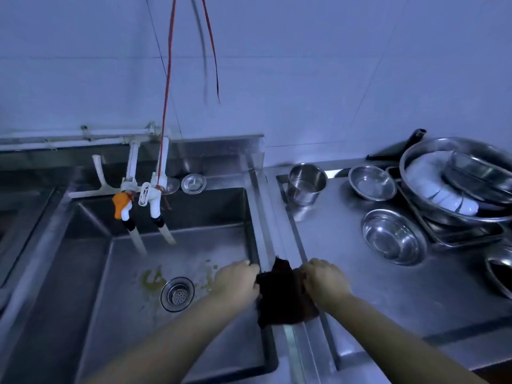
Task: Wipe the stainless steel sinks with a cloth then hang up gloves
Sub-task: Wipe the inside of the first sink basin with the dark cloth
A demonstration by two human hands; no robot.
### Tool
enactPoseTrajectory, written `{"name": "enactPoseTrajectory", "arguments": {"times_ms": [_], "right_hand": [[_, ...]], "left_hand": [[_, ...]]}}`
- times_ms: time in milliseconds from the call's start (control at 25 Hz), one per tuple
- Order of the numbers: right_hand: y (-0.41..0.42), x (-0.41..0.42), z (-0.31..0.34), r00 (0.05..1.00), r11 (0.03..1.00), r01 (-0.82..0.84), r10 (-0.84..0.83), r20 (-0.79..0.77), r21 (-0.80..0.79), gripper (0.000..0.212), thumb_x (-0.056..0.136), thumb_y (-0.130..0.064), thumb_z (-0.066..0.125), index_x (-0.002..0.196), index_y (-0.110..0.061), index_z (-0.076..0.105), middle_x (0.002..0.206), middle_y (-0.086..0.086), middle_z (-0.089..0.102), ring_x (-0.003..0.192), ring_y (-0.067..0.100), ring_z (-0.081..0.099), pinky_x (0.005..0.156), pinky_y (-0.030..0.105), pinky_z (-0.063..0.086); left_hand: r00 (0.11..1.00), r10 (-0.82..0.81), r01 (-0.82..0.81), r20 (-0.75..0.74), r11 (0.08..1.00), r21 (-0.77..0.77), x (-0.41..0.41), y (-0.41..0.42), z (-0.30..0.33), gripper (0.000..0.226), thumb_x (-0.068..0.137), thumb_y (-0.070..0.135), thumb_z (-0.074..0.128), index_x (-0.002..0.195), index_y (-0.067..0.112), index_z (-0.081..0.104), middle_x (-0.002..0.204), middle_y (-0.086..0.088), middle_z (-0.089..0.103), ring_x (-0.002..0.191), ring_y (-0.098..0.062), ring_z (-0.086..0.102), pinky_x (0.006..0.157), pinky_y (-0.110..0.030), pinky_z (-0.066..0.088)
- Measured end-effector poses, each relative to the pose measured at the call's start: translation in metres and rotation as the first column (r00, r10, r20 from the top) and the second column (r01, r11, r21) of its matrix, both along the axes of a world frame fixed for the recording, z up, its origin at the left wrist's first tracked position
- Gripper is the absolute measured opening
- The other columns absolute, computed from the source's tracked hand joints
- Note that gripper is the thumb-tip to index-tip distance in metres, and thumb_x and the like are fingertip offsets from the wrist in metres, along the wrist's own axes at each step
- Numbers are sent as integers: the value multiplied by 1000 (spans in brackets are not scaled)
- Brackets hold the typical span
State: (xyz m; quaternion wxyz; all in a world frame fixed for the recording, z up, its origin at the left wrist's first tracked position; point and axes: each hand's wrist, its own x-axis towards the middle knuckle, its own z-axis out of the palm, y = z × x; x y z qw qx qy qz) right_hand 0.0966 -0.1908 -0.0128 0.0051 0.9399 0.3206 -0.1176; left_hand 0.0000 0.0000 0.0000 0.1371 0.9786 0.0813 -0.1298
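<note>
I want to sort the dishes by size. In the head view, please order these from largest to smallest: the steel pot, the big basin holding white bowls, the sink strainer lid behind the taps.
1. Big basin
2. Steel pot
3. Sink strainer lid

All three sit about equally far back, so nearness hardly distorts this order.

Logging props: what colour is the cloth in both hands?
Very dark, brownish-black cloth, seen in the head view.

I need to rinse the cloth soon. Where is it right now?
In the head view, the dark cloth lies low and centre on the sink's right rim, gripped between the left hand and right hand.
</note>
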Motion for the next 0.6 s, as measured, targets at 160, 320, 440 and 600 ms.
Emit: {"name": "enactPoseTrajectory", "arguments": {"times_ms": [160, 320, 440, 600], "right_hand": [[-12, 16, -35, 977, 998, 28, -15, -214, 57, 54, 85, -18, 49, 138, -23, 40, 140, 1, 43, 124, 21, 43, 95, 28, 35], [-15, 24, -62, 959, 997, -49, 65, -275, 64, 70, 85, -15, 50, 149, -20, 21, 156, -6, 21, 137, 17, 28, 105, 28, 29], [-14, 25, -70, 960, 997, -52, 64, -272, 52, 70, 81, -15, 50, 146, -21, 25, 148, -4, 35, 127, 22, 33, 97, 30, 30], [-12, 24, -66, 982, 998, -47, 53, -182, 33, 53, 81, -17, 51, 133, -21, 46, 124, 1, 54, 114, 26, 41, 87, 31, 29]], "left_hand": [[997, -47, 41, -59, 995, -87, 22, -21, -35, 39, 87, 21, 47, 126, 19, 49, 124, -3, 50, 114, -24, 47, 86, -37, 46], [994, -101, 104, 28, 990, -97, 38, -33, -68, 63, 87, 20, 52, 145, 21, 26, 149, 2, 34, 130, -22, 32, 104, -36, 32], [997, -62, 65, 56, 996, -54, 41, -39, -81, 67, 83, 19, 56, 144, 22, 27, 141, 1, 41, 127, -22, 35, 103, -34, 27], [999, -20, 19, 40, 1000, 19, 34, -41, -83, 37, 79, 16, 52, 116, 19, 48, 115, 0, 53, 112, -23, 41, 90, -30, 28]]}}
